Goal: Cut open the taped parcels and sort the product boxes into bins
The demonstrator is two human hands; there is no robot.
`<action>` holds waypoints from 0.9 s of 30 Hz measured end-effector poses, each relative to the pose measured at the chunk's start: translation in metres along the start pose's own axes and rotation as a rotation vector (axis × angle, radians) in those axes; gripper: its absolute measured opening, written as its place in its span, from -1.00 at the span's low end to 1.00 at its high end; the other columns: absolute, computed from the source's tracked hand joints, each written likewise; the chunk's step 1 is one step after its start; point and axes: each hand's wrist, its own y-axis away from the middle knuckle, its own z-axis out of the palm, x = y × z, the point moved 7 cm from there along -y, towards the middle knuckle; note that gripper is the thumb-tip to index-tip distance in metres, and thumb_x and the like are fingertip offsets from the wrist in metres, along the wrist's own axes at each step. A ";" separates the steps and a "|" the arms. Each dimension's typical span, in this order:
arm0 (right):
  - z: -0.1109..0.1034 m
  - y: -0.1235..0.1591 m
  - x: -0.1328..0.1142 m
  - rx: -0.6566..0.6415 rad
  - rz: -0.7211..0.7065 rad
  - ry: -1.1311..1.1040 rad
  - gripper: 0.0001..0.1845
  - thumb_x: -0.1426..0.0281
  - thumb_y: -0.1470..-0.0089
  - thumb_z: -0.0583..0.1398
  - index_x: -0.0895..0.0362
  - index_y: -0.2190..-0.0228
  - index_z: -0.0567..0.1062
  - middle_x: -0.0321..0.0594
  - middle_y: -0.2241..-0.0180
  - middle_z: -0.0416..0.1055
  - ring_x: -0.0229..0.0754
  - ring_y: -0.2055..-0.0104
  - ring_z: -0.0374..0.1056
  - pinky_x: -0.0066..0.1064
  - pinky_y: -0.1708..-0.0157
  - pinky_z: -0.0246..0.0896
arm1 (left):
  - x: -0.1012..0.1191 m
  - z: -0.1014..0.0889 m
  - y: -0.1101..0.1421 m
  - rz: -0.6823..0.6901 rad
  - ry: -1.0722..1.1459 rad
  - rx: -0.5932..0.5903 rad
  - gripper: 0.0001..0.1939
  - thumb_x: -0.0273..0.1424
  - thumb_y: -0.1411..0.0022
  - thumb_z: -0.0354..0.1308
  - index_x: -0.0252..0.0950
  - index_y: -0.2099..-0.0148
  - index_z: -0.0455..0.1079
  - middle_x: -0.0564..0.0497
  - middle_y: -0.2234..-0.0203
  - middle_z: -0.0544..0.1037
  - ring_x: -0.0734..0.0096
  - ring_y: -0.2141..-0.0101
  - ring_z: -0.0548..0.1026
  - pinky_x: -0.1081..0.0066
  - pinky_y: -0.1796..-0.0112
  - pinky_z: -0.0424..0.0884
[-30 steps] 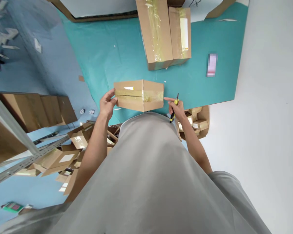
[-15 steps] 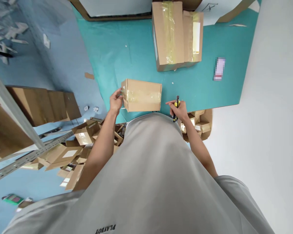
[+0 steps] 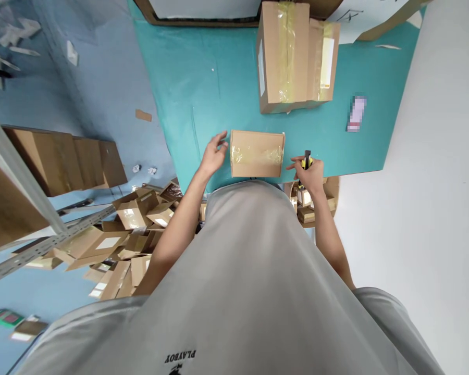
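Note:
A small taped cardboard box (image 3: 257,154) lies on the green-topped table (image 3: 187,67) close to my body, clear tape running across its top. Just off its left end is my left hand (image 3: 214,154), fingers apart and holding nothing. To the right of the box, my right hand (image 3: 311,173) grips a black and yellow box cutter (image 3: 307,160). The index finger of that hand points toward the box without touching it. Whether the cutter's blade is out cannot be made out.
Two taped boxes (image 3: 284,57) stand at the back of the table, with a blurred pale item (image 3: 356,113) to their right. Opened cartons (image 3: 105,245) pile up on the floor at left, beside a metal shelf (image 3: 27,172). A white wall (image 3: 445,208) borders the right.
The small box has shifted right and is turned level, its left end face now hidden. My left hand has come off it. Both hands have moved right in view.

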 end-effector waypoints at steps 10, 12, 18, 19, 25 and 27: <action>0.023 0.024 -0.037 -0.107 -0.015 0.237 -0.56 0.01 -0.33 0.29 0.04 0.46 0.53 -0.23 0.60 0.55 -0.01 0.51 0.58 -0.28 0.36 0.48 | 0.084 -0.018 -0.010 0.057 -0.133 -0.135 -0.51 -0.09 -0.32 0.42 -0.19 -0.20 0.68 -0.12 -0.10 0.70 0.05 -0.14 0.64 0.13 -0.11 0.66; 0.031 0.030 -0.044 -0.190 0.023 0.290 -0.52 -0.09 -0.31 0.34 0.03 0.39 0.51 -0.29 0.64 0.48 0.02 0.51 0.57 -0.27 0.35 0.44 | 0.082 -0.016 -0.012 0.041 -0.156 -0.121 -0.55 -0.14 -0.29 0.43 -0.21 -0.15 0.69 -0.11 -0.05 0.72 0.05 -0.10 0.65 0.14 -0.07 0.67; 0.072 0.056 -0.070 -0.421 -0.148 0.277 -0.66 0.14 -0.55 0.11 0.10 -0.13 0.40 -0.15 0.30 0.66 0.03 0.35 0.61 -0.19 0.11 0.47 | 0.076 -0.010 -0.009 0.006 -0.179 -0.131 -0.61 -0.15 -0.18 0.52 -0.22 0.00 0.71 -0.10 0.09 0.76 0.05 0.03 0.68 0.07 -0.11 0.61; 0.080 0.059 -0.074 -0.445 -0.197 0.288 -0.69 0.18 -0.57 0.08 0.10 -0.14 0.40 -0.12 0.26 0.67 0.04 0.29 0.62 -0.17 0.06 0.47 | 0.075 -0.009 -0.009 -0.002 -0.171 -0.133 -0.61 -0.13 -0.17 0.53 -0.21 0.02 0.71 -0.09 0.10 0.77 0.04 0.03 0.69 0.06 -0.12 0.61; 0.108 0.060 -0.087 -0.423 -0.288 0.386 -0.72 0.27 -0.58 0.09 0.12 -0.11 0.50 0.00 0.13 0.70 0.11 0.11 0.63 -0.15 -0.06 0.43 | 0.065 -0.009 -0.015 -0.037 -0.126 -0.141 -0.58 -0.06 -0.12 0.58 -0.16 0.06 0.72 -0.04 0.12 0.78 0.07 0.04 0.68 0.08 -0.12 0.62; 0.110 0.061 -0.090 -0.405 -0.259 0.395 -0.70 0.27 -0.59 0.09 0.13 -0.12 0.53 -0.01 0.11 0.71 0.07 0.12 0.63 -0.19 -0.06 0.43 | 0.061 -0.009 -0.017 -0.027 -0.110 -0.138 -0.58 -0.06 -0.12 0.58 -0.16 0.06 0.73 -0.06 0.11 0.78 0.06 0.04 0.68 0.06 -0.12 0.62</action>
